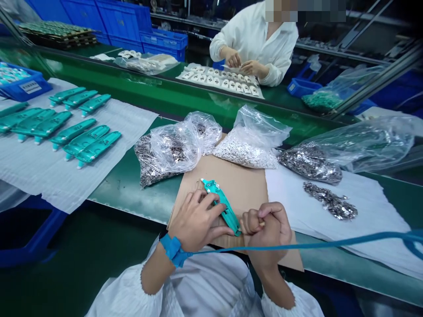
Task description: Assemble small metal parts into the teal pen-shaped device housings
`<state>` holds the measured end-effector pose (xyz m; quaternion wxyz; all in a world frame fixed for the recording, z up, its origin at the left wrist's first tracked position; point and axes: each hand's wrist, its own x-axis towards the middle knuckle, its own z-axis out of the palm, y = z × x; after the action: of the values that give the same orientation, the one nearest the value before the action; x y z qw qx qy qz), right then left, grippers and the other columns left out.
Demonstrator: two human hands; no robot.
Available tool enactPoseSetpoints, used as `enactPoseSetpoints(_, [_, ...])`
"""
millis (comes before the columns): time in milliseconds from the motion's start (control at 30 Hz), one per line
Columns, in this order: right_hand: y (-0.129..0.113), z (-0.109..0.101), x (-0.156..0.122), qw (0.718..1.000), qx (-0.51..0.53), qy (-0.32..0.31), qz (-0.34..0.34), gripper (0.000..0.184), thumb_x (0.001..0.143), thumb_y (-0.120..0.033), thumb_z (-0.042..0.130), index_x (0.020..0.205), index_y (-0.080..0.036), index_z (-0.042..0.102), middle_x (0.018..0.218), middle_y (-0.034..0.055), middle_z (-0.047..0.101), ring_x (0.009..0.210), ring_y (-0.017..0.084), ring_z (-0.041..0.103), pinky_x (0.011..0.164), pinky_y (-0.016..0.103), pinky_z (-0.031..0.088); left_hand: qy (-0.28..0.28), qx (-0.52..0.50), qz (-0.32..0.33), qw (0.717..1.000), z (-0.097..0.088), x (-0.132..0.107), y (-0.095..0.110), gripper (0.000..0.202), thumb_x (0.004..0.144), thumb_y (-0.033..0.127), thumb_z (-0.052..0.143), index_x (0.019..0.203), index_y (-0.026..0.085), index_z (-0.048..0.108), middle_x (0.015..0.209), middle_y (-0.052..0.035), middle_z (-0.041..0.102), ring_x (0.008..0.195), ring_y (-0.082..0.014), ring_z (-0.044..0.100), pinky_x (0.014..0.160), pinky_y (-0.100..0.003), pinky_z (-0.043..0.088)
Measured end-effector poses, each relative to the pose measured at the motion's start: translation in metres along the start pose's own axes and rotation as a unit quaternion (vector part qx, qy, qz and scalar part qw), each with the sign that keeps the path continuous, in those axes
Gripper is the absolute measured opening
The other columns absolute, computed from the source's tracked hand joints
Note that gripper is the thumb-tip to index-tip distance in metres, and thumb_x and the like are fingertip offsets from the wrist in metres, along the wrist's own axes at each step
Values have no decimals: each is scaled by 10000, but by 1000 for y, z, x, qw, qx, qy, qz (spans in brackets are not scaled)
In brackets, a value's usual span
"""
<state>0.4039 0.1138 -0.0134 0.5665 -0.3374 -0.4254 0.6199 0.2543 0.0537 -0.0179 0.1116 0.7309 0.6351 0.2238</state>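
Note:
A teal plastic housing [214, 188] lies at a slant on a brown cardboard sheet [246, 176], its white tip pointing away from me. My left hand [194, 218] is closed over its left side, with fingers and thumb gripping it. A blue wrist strap [174, 250] with a blue cord circles my left wrist. My right hand [269, 226] is curled tight beside the near end of the housing. What its fingers pinch, if anything, is hidden. Beyond the cardboard's right side, a heap of small shiny metal parts [330, 200] rests on white paper [366, 220].
Bags of metal parts [155, 160] and a bag of white parts [246, 147] stand behind the cardboard. Several teal housings [95, 143] lie on white foam at left, near a blue bin [29, 88]. Across the green partition, a co-worker [254, 39] handles white pieces.

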Motion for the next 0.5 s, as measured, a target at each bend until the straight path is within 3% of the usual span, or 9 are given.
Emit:
enactPoseSetpoints(300, [-4, 2, -9, 999, 16, 37, -7, 154, 779, -126, 556, 732, -247, 472, 460, -116, 294, 359, 68, 206, 391, 180, 276, 13, 0, -4, 1000, 3, 0, -1, 524, 842, 698, 575, 1095, 243, 635, 1189, -47, 607, 1077, -281, 488, 899, -426, 424])
enactPoseSetpoints(500, [-7, 5, -9, 999, 40, 8, -16, 160, 809, -116, 513, 730, -252, 481, 441, -113, 254, 360, 74, 173, 383, 170, 283, 22, 7, -2, 1000, 3, 0, -1, 500, 867, 679, 550, 1089, 240, 639, 1177, -59, 608, 1072, -284, 486, 901, -432, 415])
